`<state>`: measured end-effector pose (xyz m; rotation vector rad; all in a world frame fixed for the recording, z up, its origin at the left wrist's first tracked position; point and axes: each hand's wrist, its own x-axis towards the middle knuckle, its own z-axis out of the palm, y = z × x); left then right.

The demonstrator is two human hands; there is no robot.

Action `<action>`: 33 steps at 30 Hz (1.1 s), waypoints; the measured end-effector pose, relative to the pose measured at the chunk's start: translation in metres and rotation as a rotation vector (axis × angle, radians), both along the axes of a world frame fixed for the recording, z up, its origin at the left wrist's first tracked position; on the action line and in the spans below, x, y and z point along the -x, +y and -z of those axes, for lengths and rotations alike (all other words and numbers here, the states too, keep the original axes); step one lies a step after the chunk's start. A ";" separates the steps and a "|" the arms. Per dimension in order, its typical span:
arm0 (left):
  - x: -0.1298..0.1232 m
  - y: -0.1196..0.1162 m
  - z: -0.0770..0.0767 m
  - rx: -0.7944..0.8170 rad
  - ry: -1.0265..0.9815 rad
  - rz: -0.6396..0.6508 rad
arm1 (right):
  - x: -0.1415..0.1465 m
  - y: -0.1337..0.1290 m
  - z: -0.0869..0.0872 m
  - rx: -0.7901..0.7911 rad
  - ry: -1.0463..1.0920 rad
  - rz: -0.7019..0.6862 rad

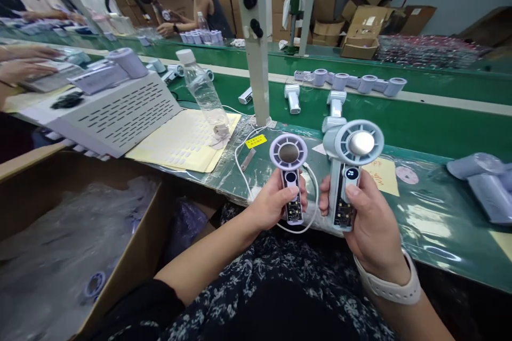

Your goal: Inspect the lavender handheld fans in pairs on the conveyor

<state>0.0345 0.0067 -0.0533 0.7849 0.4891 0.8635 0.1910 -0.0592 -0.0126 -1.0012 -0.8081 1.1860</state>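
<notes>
My left hand point(276, 198) is closed round the handle of a lilac handheld fan point(288, 152), its thumb on the front near the button. In my right hand point(372, 213) is a pale blue handheld fan point(360, 144), held upright, with a lit display reading 20. Both handles have their front covers off, so the circuit boards show. A white cable point(319, 192) loops between the two fans and runs back over the bench. Behind the blue fan, another light blue fan point(335, 122) lies on the bench edge.
A green conveyor point(440, 112) carries several fans. A plastic bottle point(204, 90) stands beside a slotted metal box point(120, 112). Lilac fan parts point(490, 192) lie at right. An open carton point(148, 224) with plastic bags is at lower left. Co-workers sit across the line and at left.
</notes>
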 end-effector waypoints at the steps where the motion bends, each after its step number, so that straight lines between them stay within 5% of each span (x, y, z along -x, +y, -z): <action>1: -0.006 0.000 0.004 0.037 0.006 0.004 | -0.002 0.000 -0.007 -0.030 -0.040 0.054; 6: -0.018 0.008 0.019 0.157 0.003 0.026 | -0.005 0.004 -0.030 -0.067 -0.164 0.153; 12: -0.021 0.009 0.018 0.153 -0.005 0.041 | -0.012 0.016 -0.013 -0.003 -0.030 0.110; 16: -0.009 0.007 0.002 0.103 -0.012 0.057 | -0.018 0.020 0.003 0.083 0.013 0.064; 19: 0.018 0.004 -0.022 -0.079 0.000 0.085 | -0.018 0.018 0.006 0.106 0.061 -0.051; 23: 0.052 -0.004 -0.041 -0.162 0.210 -0.049 | -0.007 0.022 0.013 0.122 0.172 -0.135; 28: 0.049 -0.012 -0.031 -0.122 0.318 -0.172 | 0.006 0.026 0.023 0.151 0.363 -0.282; 33: 0.035 -0.009 -0.026 -0.094 0.165 -0.073 | 0.011 0.011 0.011 0.184 0.479 -0.292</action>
